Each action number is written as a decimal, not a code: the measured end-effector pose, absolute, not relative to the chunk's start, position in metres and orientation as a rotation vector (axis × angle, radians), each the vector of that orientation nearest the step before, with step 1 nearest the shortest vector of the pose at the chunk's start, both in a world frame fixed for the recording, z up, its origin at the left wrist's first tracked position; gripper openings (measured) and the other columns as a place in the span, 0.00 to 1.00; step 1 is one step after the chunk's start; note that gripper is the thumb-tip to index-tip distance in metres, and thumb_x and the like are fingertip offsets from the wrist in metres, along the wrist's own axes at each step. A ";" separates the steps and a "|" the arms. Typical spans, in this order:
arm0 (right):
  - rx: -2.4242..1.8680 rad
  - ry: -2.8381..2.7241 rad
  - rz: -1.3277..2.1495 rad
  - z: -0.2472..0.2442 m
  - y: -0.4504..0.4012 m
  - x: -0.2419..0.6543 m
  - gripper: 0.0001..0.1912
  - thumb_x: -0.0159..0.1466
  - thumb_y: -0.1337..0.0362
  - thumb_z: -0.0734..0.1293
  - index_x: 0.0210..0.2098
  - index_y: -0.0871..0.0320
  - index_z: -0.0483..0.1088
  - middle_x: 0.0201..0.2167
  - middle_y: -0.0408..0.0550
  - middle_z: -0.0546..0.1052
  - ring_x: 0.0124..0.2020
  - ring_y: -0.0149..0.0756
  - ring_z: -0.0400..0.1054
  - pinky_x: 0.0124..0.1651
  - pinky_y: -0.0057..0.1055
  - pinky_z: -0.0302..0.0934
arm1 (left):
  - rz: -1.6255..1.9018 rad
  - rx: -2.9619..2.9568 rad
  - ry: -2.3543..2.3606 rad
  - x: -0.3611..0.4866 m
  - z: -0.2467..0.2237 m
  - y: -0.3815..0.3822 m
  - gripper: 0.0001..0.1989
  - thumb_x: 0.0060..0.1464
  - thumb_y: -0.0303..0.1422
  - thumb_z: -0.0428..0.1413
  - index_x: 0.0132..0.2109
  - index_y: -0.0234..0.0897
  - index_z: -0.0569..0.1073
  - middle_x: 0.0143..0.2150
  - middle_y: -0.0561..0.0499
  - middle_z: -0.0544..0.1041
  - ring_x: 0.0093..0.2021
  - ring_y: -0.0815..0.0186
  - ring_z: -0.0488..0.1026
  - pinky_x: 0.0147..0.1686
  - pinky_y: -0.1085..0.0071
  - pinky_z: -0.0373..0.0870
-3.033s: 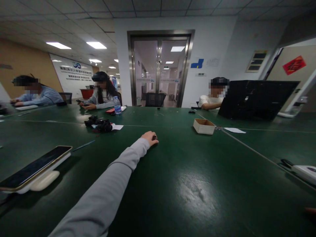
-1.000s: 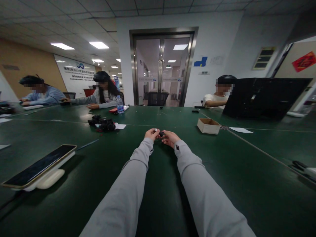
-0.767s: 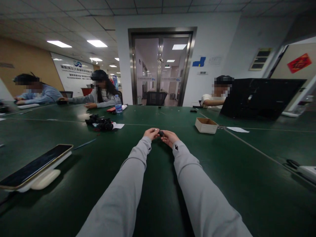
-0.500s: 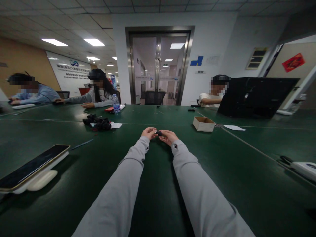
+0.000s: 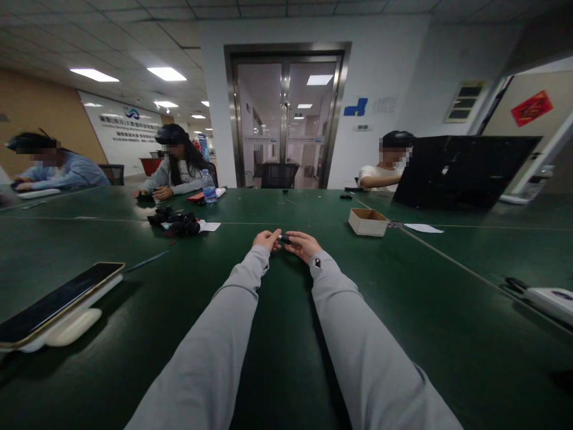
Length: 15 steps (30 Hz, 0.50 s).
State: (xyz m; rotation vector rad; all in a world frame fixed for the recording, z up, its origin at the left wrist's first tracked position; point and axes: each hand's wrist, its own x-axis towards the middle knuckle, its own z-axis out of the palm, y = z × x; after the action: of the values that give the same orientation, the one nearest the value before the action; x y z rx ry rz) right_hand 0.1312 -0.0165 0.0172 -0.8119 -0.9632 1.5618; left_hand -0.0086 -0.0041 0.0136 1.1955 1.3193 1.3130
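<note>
Both arms reach forward over the green table. A small dark object with a light-coloured end is held between the fingertips of my two hands, just above the tabletop. My left hand pinches its lighter left end. The fingers of my right hand are closed on its black right part. What exactly the object is cannot be made out at this size.
An open box stands right of my hands, and a monitor behind it. Black gear and a bottle lie left. A phone rests near left. Three people sit beyond.
My fingers have closed in more over the small object, so less of it shows. Across the table, one person's hands have come together around a dark item. The view has shifted slightly.
</note>
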 end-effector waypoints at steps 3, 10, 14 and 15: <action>-0.809 -0.979 1.570 0.016 -0.016 0.132 0.10 0.54 0.80 0.62 0.32 0.63 0.71 0.28 0.50 0.75 0.28 0.33 0.70 0.35 0.30 0.68 | 1.248 1.379 1.439 -0.010 0.012 -0.004 0.20 0.46 0.48 0.51 0.23 0.34 0.64 0.15 0.56 0.65 0.13 0.73 0.64 0.14 0.78 0.58; -0.783 -1.035 1.597 0.017 -0.017 0.133 0.11 0.54 0.79 0.62 0.34 0.63 0.71 0.27 0.49 0.75 0.28 0.32 0.70 0.35 0.29 0.67 | 1.111 1.646 1.625 -0.018 0.015 -0.010 0.28 0.48 0.54 0.41 0.18 0.35 0.66 0.12 0.53 0.65 0.12 0.72 0.63 0.18 0.75 0.61; -0.784 -1.033 1.587 0.018 -0.018 0.133 0.11 0.54 0.79 0.62 0.33 0.62 0.71 0.25 0.48 0.74 0.27 0.31 0.70 0.34 0.28 0.67 | 1.086 1.624 1.701 -0.021 0.020 -0.013 0.29 0.49 0.54 0.39 0.16 0.36 0.65 0.13 0.52 0.66 0.13 0.71 0.63 0.20 0.74 0.61; -0.784 -1.032 1.587 0.018 -0.019 0.133 0.11 0.54 0.79 0.62 0.33 0.62 0.71 0.25 0.48 0.74 0.26 0.31 0.70 0.34 0.28 0.67 | 1.083 1.616 1.703 -0.021 0.020 -0.014 0.29 0.49 0.54 0.39 0.16 0.36 0.65 0.13 0.52 0.66 0.13 0.71 0.63 0.20 0.74 0.61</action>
State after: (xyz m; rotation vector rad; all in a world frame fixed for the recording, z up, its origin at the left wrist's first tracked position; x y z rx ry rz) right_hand 0.1326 -0.0186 0.0184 -0.7842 -1.0321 1.5871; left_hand -0.0208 -0.0142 0.0205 1.6159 1.7028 1.0834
